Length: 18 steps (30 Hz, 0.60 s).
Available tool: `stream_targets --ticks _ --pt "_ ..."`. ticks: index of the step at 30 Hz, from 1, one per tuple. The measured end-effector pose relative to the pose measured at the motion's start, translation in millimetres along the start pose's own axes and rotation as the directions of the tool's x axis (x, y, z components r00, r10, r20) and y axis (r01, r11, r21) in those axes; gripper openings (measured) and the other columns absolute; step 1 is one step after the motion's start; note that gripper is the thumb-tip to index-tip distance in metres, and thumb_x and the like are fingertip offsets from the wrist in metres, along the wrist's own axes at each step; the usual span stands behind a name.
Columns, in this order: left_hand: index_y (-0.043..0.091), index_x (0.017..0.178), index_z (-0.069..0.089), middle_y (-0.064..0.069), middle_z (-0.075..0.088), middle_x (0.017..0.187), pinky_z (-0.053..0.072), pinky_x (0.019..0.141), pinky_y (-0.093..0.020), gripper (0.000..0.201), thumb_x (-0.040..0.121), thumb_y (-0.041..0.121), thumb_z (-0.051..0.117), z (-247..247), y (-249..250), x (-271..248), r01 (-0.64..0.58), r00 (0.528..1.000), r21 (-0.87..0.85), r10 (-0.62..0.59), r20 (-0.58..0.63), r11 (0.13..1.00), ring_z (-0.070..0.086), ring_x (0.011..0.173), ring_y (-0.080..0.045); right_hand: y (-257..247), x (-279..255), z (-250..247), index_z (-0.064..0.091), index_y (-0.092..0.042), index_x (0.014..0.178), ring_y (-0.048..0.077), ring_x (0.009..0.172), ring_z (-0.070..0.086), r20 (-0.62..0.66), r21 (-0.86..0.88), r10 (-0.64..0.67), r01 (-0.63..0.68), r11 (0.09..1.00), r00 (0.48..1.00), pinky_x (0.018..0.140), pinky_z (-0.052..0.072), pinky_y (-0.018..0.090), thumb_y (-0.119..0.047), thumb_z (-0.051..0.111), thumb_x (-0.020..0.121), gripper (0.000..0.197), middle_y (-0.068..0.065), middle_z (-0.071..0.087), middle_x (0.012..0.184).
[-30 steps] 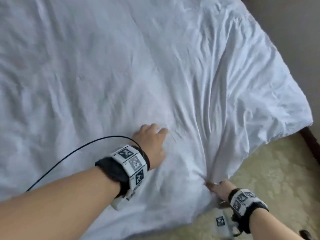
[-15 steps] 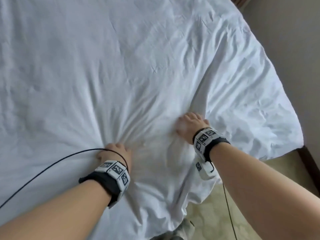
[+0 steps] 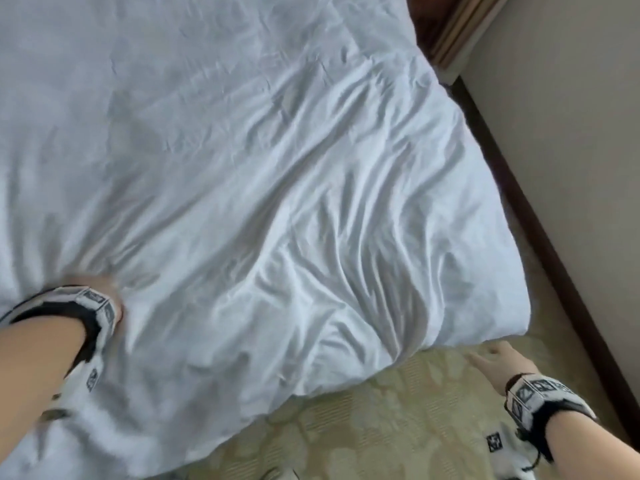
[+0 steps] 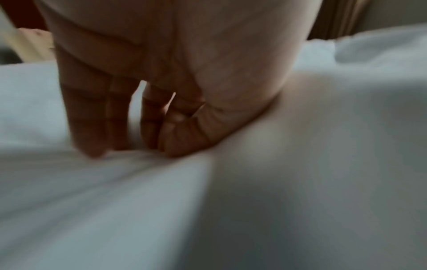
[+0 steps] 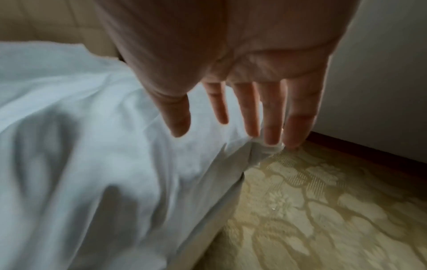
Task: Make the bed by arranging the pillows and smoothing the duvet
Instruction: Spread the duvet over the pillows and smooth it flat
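The white duvet [image 3: 277,168] covers the bed, with creases fanning out from my left hand [image 3: 104,289] at the lower left. In the left wrist view that hand [image 4: 159,144] has its fingers and thumb drawn together on a bunched fold of the duvet [image 4: 300,164]. My right hand [image 3: 491,358] hovers over the carpet just below the duvet's near right corner [image 3: 512,320]. The right wrist view shows the right hand [image 5: 221,113] with straight, spread fingers holding nothing, its fingertips close to that corner [image 5: 261,151]. No pillows are in view.
Patterned beige carpet [image 3: 398,427] runs along the bed's near side. A plain wall [image 3: 571,133] with a dark wooden skirting [image 3: 519,202] borders a narrow gap on the right. Brown wooden furniture [image 3: 446,29] stands at the top right.
My right hand came off the middle of the duvet and swung right and down to beside the corner. My left hand moved left along the duvet. The view shifted right.
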<state>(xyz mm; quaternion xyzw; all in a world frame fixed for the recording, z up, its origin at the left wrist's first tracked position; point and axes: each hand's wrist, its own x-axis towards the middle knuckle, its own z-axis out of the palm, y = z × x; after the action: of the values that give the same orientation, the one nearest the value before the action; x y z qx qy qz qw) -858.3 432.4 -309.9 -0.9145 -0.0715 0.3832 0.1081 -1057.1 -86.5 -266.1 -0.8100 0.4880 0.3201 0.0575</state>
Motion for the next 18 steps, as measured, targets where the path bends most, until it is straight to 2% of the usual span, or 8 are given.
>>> stream_targets --ticks 4,7,9,11,12,14,16,18 --pt "0.004 0.119 0.057 -0.023 0.058 0.124 0.048 0.097 -0.041 0.045 0.091 0.040 0.054 -32 90 -2 -0.184 0.955 -0.353 0.083 -0.284 0.917 0.059 0.113 -0.040 -16 57 -18 0.027 -0.008 0.144 0.040 0.115 0.054 -0.057 0.384 0.141 -0.109 0.917 0.988 0.098 0.045 0.048 -0.059 0.067 0.074 0.095 0.020 0.045 0.140" --pt "0.007 0.126 0.046 -0.018 0.050 0.129 0.042 0.099 -0.039 0.085 0.075 0.074 0.052 -28 170 -27 -0.323 0.938 -0.275 0.269 -0.216 0.906 0.054 0.118 -0.037 -42 73 -10 0.040 -0.004 0.135 0.043 0.101 0.063 0.051 0.493 0.277 -0.266 0.829 0.959 0.084 0.052 0.048 -0.086 0.065 0.044 0.125 0.024 0.058 0.123" --pt "0.005 0.127 0.044 -0.017 0.052 0.130 0.045 0.097 -0.038 0.085 0.075 0.071 0.058 -22 196 -33 -0.340 0.929 -0.146 0.307 -0.205 0.929 0.056 0.117 -0.034 -48 94 -1 0.038 -0.011 0.134 0.042 0.089 0.067 0.192 0.618 0.356 -0.395 0.680 0.915 0.073 0.054 0.048 -0.098 0.054 0.013 0.150 0.022 0.062 0.114" --pt "0.004 0.123 0.048 -0.018 0.057 0.127 0.047 0.095 -0.038 0.064 0.085 0.055 0.057 -14 205 -26 -0.336 0.932 -0.125 0.310 -0.187 0.934 0.058 0.115 -0.034 -44 123 8 0.024 -0.018 0.145 0.043 0.117 0.054 0.265 0.730 0.385 -0.445 0.518 0.884 0.086 0.046 0.047 -0.101 0.042 0.000 0.168 0.018 0.045 0.141" --pt "0.004 0.121 0.051 -0.018 0.059 0.125 0.048 0.093 -0.037 0.054 0.091 0.049 0.053 -17 207 -23 -0.340 0.934 -0.126 0.319 -0.162 0.932 0.060 0.114 -0.034 -40 131 8 0.022 -0.018 0.147 0.039 0.128 0.045 0.241 0.779 0.389 -0.416 0.469 0.889 0.092 0.042 0.046 -0.103 0.041 0.017 0.157 0.014 0.036 0.148" --pt "0.005 0.116 0.056 -0.018 0.063 0.121 0.049 0.090 -0.034 0.045 0.096 0.044 0.046 -19 206 -13 -0.337 0.938 -0.082 0.328 -0.108 0.938 0.062 0.111 -0.032 -37 136 -1 0.032 -0.018 0.144 0.031 0.132 0.043 0.170 0.843 0.324 -0.308 0.442 0.931 0.101 0.039 0.040 -0.087 0.046 0.064 0.107 0.009 0.039 0.148" --pt "0.006 0.117 0.058 -0.017 0.063 0.123 0.049 0.093 -0.033 0.047 0.096 0.045 0.045 -25 207 -8 -0.321 0.947 -0.022 0.319 -0.040 0.947 0.061 0.113 -0.031 -28 138 -9 0.042 -0.013 0.139 0.030 0.125 0.050 0.121 0.886 0.265 -0.225 0.405 0.957 0.095 0.043 0.038 -0.062 0.058 0.080 0.078 0.010 0.049 0.140" --pt "0.007 0.118 0.058 -0.014 0.063 0.125 0.049 0.094 -0.031 0.051 0.094 0.051 0.047 -31 212 -6 -0.299 0.954 0.023 0.298 0.020 0.954 0.060 0.115 -0.029 -6 144 -16 0.042 -0.005 0.139 0.033 0.124 0.051 0.024 0.871 0.234 -0.135 0.472 0.972 0.099 0.042 0.039 -0.042 0.065 0.084 0.070 0.016 0.050 0.138"
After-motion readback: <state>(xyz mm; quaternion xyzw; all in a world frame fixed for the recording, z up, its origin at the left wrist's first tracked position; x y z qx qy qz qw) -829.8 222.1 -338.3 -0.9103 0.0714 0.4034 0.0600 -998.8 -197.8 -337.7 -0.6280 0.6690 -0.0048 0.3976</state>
